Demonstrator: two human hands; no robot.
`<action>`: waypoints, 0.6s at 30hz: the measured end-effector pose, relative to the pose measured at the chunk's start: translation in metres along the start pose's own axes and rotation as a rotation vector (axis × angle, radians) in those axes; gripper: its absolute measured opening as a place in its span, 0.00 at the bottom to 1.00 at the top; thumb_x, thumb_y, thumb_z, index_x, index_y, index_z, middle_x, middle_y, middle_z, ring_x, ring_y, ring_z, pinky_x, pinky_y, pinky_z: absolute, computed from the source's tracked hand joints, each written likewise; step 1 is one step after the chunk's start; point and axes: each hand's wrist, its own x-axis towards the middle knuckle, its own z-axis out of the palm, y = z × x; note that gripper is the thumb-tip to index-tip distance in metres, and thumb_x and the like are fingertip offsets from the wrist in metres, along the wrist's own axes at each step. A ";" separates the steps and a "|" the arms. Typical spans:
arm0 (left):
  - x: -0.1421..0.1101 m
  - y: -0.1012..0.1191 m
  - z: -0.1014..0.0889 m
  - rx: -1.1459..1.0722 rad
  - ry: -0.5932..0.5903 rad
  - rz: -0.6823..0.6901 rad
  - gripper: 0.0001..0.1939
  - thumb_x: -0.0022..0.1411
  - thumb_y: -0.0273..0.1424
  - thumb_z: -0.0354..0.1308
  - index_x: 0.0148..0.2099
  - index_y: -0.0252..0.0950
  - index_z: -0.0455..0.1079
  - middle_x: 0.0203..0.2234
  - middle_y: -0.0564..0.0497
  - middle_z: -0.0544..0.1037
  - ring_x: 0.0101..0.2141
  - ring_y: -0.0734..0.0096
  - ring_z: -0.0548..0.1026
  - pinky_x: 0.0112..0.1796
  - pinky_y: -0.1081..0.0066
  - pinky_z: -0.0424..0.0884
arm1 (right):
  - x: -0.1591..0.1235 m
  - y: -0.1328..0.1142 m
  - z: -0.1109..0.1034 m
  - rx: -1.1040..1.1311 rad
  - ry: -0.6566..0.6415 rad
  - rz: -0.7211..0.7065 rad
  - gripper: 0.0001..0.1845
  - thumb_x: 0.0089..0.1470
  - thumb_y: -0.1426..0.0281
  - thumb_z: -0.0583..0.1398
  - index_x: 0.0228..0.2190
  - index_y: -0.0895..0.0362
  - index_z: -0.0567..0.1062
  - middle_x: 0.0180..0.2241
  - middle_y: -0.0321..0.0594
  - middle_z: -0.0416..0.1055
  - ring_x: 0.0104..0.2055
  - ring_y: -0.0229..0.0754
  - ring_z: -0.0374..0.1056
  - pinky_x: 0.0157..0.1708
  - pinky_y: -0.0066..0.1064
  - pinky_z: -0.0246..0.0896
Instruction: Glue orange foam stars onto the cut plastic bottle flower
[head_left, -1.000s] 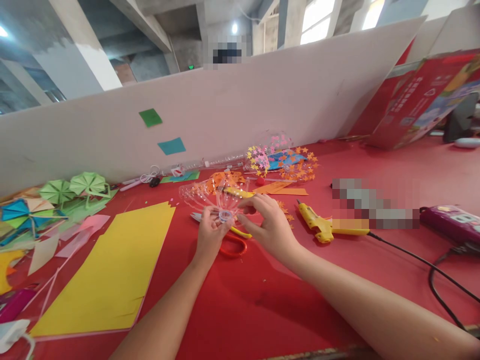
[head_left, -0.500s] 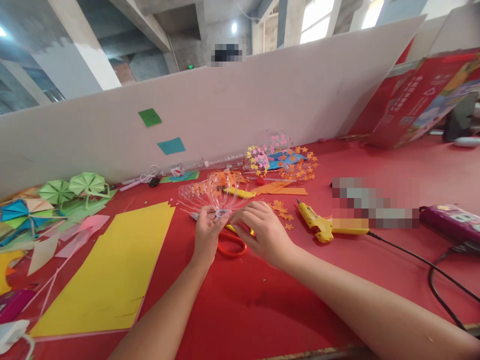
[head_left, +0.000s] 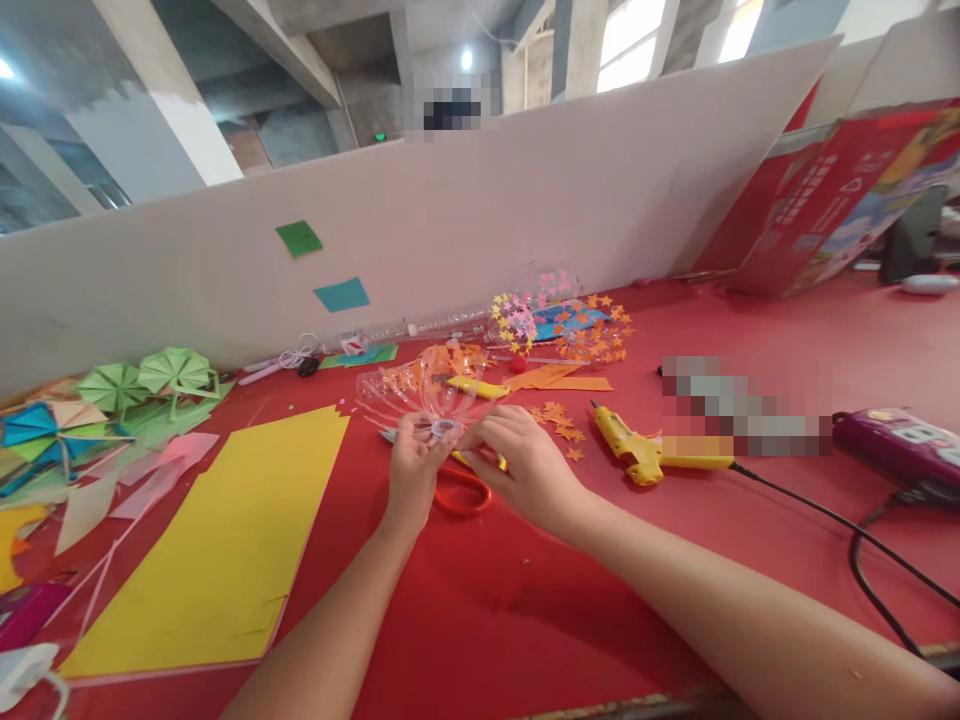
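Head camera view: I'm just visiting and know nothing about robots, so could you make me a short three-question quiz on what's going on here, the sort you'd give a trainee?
1. Multiple choice. What is in the grip of the left hand?
A) a green paper fan
B) a clear plastic piece
C) a red ball

2. True or false. The yellow glue gun lies to the right of the right hand.

3. Fill the gap. Of the two paper squares on the white board, the upper one is green and the lower one is ____.

Key: 1. B; 2. True; 3. blue.
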 end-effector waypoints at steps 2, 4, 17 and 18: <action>0.001 0.000 0.001 0.003 -0.006 0.005 0.21 0.47 0.35 0.66 0.40 0.38 0.60 0.28 0.55 0.74 0.30 0.74 0.73 0.35 0.74 0.66 | 0.001 -0.001 -0.002 0.023 0.042 0.029 0.06 0.56 0.75 0.55 0.28 0.56 0.69 0.27 0.39 0.72 0.32 0.41 0.65 0.36 0.33 0.58; 0.001 0.000 0.001 0.011 -0.007 0.007 0.21 0.47 0.34 0.66 0.39 0.38 0.60 0.29 0.55 0.74 0.31 0.74 0.73 0.36 0.74 0.66 | 0.001 -0.001 -0.003 0.026 0.070 0.053 0.06 0.56 0.76 0.55 0.28 0.56 0.69 0.28 0.40 0.73 0.32 0.42 0.65 0.36 0.33 0.59; 0.003 -0.002 -0.001 -0.012 0.019 0.009 0.20 0.47 0.32 0.66 0.38 0.38 0.58 0.31 0.53 0.77 0.32 0.69 0.78 0.40 0.67 0.70 | 0.001 -0.009 -0.013 0.011 0.288 0.089 0.12 0.52 0.80 0.52 0.36 0.54 0.65 0.32 0.39 0.67 0.33 0.41 0.64 0.36 0.35 0.59; 0.003 -0.003 -0.001 -0.013 0.022 0.014 0.20 0.47 0.32 0.66 0.38 0.38 0.58 0.31 0.53 0.77 0.33 0.69 0.78 0.40 0.66 0.70 | 0.001 -0.011 -0.015 0.013 0.333 0.062 0.11 0.52 0.80 0.52 0.35 0.54 0.64 0.32 0.39 0.66 0.33 0.41 0.63 0.35 0.36 0.59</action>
